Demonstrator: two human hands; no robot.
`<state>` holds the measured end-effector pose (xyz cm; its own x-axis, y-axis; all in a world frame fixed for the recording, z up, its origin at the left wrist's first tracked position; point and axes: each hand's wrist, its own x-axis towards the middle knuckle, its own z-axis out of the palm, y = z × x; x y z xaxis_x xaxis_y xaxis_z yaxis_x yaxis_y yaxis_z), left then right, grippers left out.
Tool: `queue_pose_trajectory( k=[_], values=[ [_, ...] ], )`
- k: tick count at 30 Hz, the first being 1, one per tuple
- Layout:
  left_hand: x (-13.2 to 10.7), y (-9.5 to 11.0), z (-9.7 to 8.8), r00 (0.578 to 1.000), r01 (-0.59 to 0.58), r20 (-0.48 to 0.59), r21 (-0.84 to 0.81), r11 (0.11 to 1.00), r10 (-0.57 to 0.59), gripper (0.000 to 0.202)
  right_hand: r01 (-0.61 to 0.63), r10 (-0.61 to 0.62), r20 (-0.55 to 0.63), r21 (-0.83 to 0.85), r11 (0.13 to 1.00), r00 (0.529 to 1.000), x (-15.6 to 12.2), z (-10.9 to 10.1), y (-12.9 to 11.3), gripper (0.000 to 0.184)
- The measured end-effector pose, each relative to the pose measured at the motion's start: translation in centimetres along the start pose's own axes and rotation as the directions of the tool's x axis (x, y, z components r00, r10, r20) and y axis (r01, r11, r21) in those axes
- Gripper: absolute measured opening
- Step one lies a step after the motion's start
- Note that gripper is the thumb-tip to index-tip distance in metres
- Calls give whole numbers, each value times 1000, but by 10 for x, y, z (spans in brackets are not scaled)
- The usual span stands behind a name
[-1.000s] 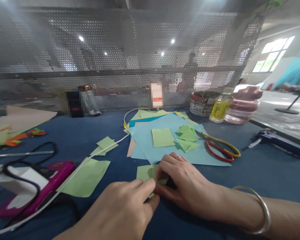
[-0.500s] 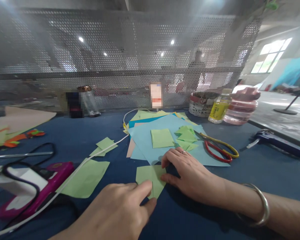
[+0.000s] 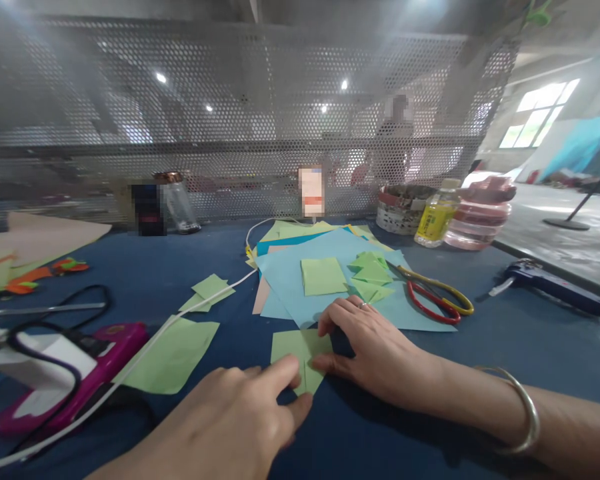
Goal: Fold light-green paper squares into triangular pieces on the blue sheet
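Observation:
A small light-green paper (image 3: 291, 343) with creases lies flat on the blue tabletop in front of me. My left hand (image 3: 243, 413) is at its lower left edge, index finger and thumb apart, pinching nothing. On the other side, my right hand (image 3: 380, 350) rests with thumb and fingertips on the paper's right edge, fingers spread. Beyond it, a stack of light-blue sheets (image 3: 285, 287) carries a folded green square (image 3: 323, 276), several folded green pieces (image 3: 371, 270) and scissors (image 3: 433, 297) with red and yellow handles.
Left of me are a magenta power strip (image 3: 125, 340), a white cable (image 3: 150, 352) and green paper sheets (image 3: 177, 357). A blue-handled tool (image 3: 555, 287) lies right. Bottles (image 3: 435, 217), a round tub (image 3: 403, 212) and a phone (image 3: 311, 190) stand before the perforated metal screen (image 3: 260, 113).
My right hand has slid slightly left, its thumb further over the small green paper. The left index finger has drawn back a little from the paper's centre crease.

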<state>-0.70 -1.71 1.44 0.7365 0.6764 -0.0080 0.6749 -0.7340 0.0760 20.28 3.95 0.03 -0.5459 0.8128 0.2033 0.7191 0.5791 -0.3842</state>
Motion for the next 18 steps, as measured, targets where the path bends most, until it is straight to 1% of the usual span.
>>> queue_pose_trajectory(
  k=[4, 7, 12, 15, 16, 18],
  values=[
    [1, -2, 0, 1000, 20, 20, 8, 1000, -20, 41, 4, -4, -7, -5, 1000, 1000, 0, -1, 4, 18],
    [0, -4, 2, 1000, 1, -4, -22, 1000, -1, 41, 11, -11, -9, -13, 1000, 1000, 0, -1, 5, 15],
    [-3, -7, 5, 995, -37, -95, -73, 997, 30, 30, 44, -44, -14, -24, 999, 999, -1, 1, 6, 11],
    [-5, -9, 5, 995, -44, -95, -95, 994, 35, 27, 51, -51, -7, -38, 998, 999, -2, 2, 4, 9],
    [-6, -9, 5, 995, -44, -91, -96, 994, 36, 27, 47, -48, -6, -39, 998, 999, -2, 2, 2, 10],
    [-6, -10, 5, 996, -34, -91, -92, 995, 25, 29, 38, -38, 1, -34, 999, 999, -3, 1, -1, 24]
  ],
)
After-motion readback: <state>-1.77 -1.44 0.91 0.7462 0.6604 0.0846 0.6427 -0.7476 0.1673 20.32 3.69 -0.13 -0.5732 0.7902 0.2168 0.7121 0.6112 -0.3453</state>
